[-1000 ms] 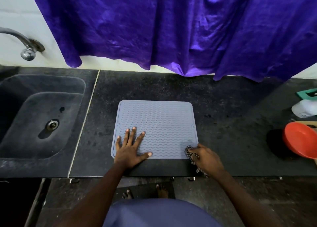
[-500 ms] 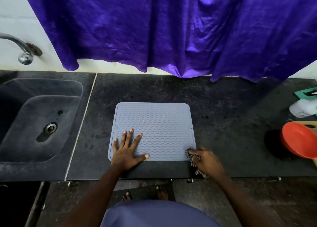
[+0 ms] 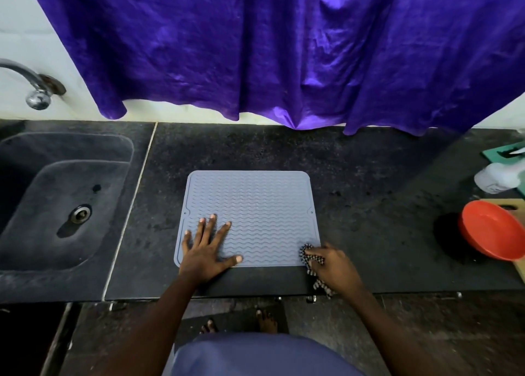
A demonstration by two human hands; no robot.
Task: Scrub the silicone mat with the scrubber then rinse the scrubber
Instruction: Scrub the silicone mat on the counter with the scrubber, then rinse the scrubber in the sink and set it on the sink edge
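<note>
Head view: left hand (image 3: 205,254), fingers spread apart, lies flat on the thin, floppy silicone mat (image 3: 250,205), likely pinning it to the table (image 3: 369,205). Right hand (image 3: 331,266) grip is closed on the soft beaded scrubber (image 3: 306,252) at the mat's near-right corner.

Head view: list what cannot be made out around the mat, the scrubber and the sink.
- Scrubber: mostly hidden under the right hand; its full shape is unclear.
- Silicone mat: near left corner covered by the left hand; wetness or soap too faint to tell.
- Tap: cut off by the left edge; no handle visible.
- Red bowl and white bottle: cut by the right edge; label too blurred to read.
</note>
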